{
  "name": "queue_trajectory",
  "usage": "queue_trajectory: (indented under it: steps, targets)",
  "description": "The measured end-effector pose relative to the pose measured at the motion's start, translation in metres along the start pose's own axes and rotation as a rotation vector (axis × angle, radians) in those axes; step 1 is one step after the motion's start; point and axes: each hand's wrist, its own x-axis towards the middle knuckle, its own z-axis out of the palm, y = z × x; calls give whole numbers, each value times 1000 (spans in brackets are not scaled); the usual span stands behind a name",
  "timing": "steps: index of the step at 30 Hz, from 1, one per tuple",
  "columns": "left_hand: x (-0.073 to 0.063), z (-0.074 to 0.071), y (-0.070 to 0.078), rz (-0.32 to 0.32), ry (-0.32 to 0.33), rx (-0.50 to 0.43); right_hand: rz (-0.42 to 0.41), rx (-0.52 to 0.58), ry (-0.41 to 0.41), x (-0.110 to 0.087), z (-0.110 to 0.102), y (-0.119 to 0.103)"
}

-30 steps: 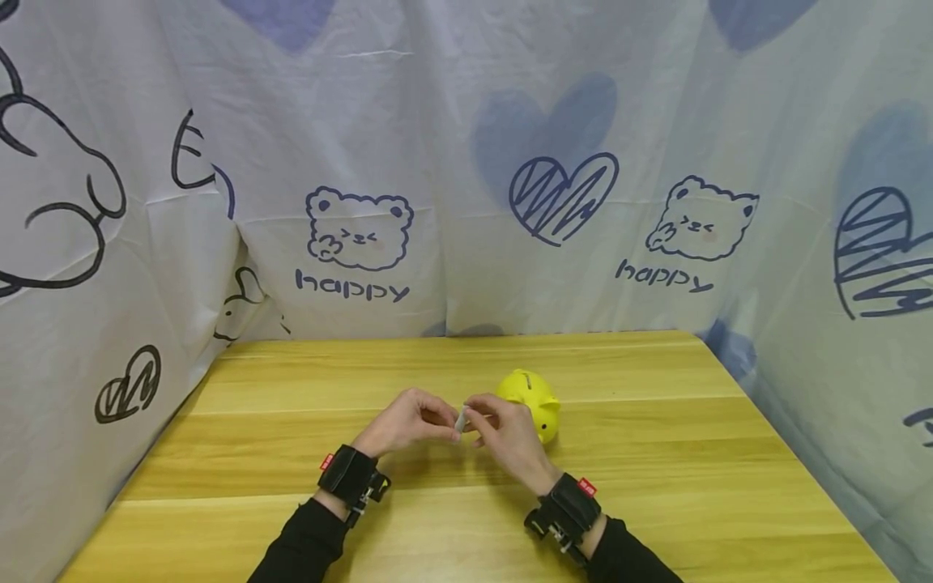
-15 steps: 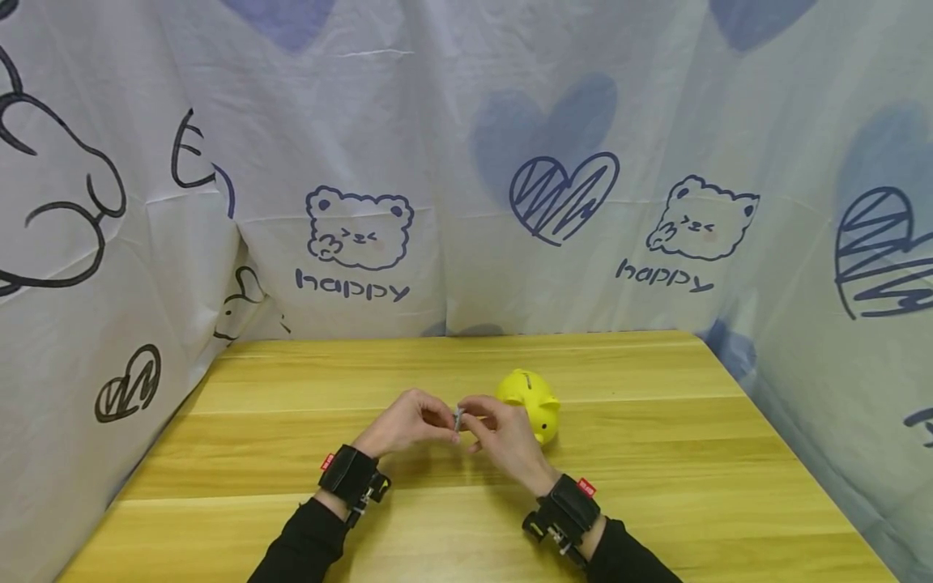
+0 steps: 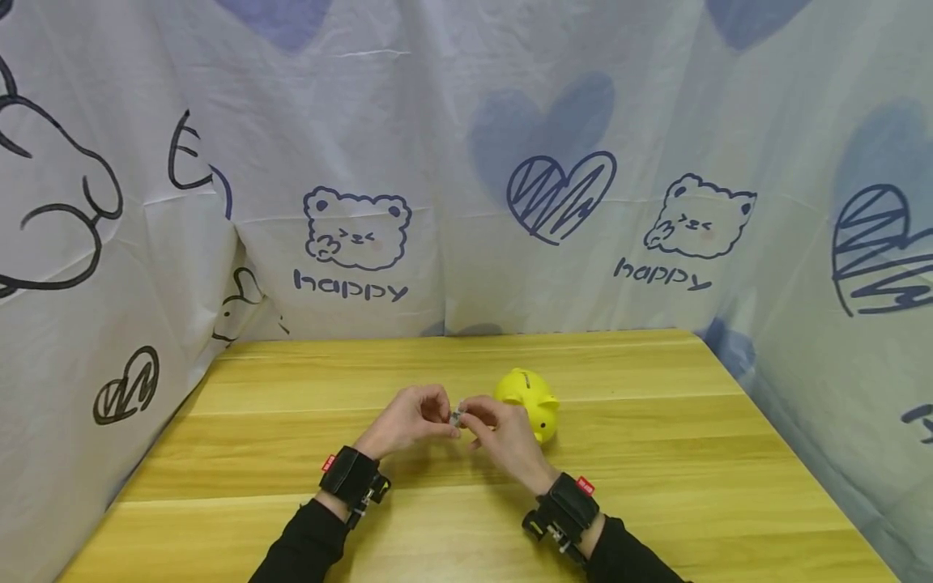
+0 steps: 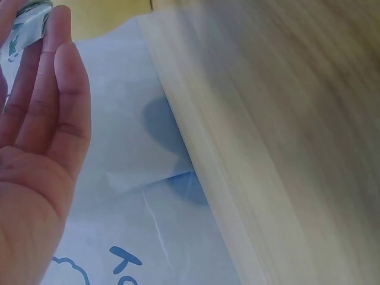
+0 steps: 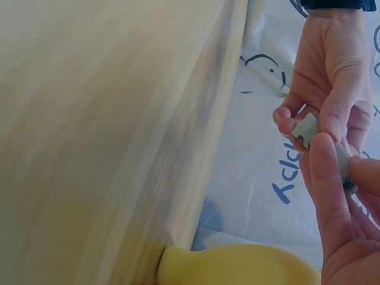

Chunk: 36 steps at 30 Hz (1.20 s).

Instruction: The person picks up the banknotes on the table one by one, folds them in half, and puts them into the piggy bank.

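Note:
A small, pale folded banknote (image 3: pixel 456 418) with green and dark print is pinched between both hands, close in front of the yellow piggy bank (image 3: pixel 535 398). My left hand (image 3: pixel 410 423) grips its left part between thumb and fingers. From the right, my right hand (image 3: pixel 506 437) pinches the other part with thumb and forefinger. In the right wrist view the banknote (image 5: pixel 306 129) appears bent, with its middle covered by fingertips. The left wrist view catches only part of the banknote (image 4: pixel 28 29) at its upper left corner, above the left palm.
The piggy bank stands on the wood-grain table (image 3: pixel 291 461) just behind the right hand, its slot facing up. A white printed curtain (image 3: pixel 445 162) encloses the table at the back and both sides.
The banknote, a narrow upright strip a second ago, now shows shorter, with dark print visible. The left fingers have lifted and curled slightly. The piggy bank has stayed in place.

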Motion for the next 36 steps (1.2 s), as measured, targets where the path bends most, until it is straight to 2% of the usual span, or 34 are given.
queue_trajectory:
  steps: [6, 15, 20, 28, 36]
  targets:
    - [2, 0, 2, -27, -10, -14, -13, -4, 11, -1, 0, 2]
    - [3, 3, 3, -17, -27, 21, 24, -62, 19, -1, 0, 4]
    - [1, 3, 7, -22, -32, 0, 11, -64, 29, -2, 1, 2]
    - [1, 3, 6, -23, -37, 0, 13, -71, 39, 0, 0, 2]
    - [1, 3, 7, -8, -40, -32, -14, -69, 92, 0, 0, 1]
